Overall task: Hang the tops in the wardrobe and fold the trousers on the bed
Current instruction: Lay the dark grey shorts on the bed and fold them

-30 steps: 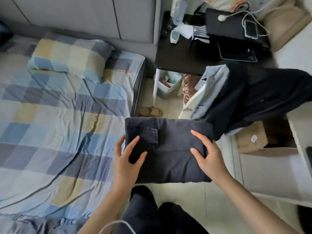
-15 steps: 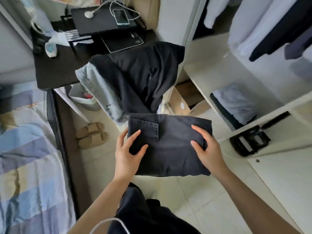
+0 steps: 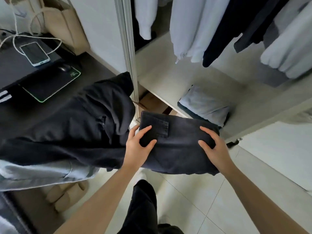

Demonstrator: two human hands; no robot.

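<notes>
A folded pair of dark charcoal denim trousers, a flat square bundle with a back pocket facing up, is held in the air above the pale tiled floor, just in front of the open white wardrobe. The left hand grips the bundle's left edge, thumb and forefinger lying on top by the pocket and the remaining fingers hidden beneath the cloth. The right hand grips the right edge the same way, thumb and forefinger spread on top and the rest curled out of sight under the fold. Just beyond the trousers, on the wardrobe's lower shelf, lies a folded pale blue-grey garment on top of a darker folded one. Above the trousers, further back in the wardrobe, hang white tops, a dark navy top and a grey one, their hems clear of the shelf. To the left of the trousers, touching the left hand's side, a heap of black clothing is draped over a pale blue-grey garment. Beyond that heap, a dark table carries a black mouse mat with a green glowing edge, a black mouse and a smartphone with a white cable. Below the heap, on the floor, sit beige slippers.
</notes>
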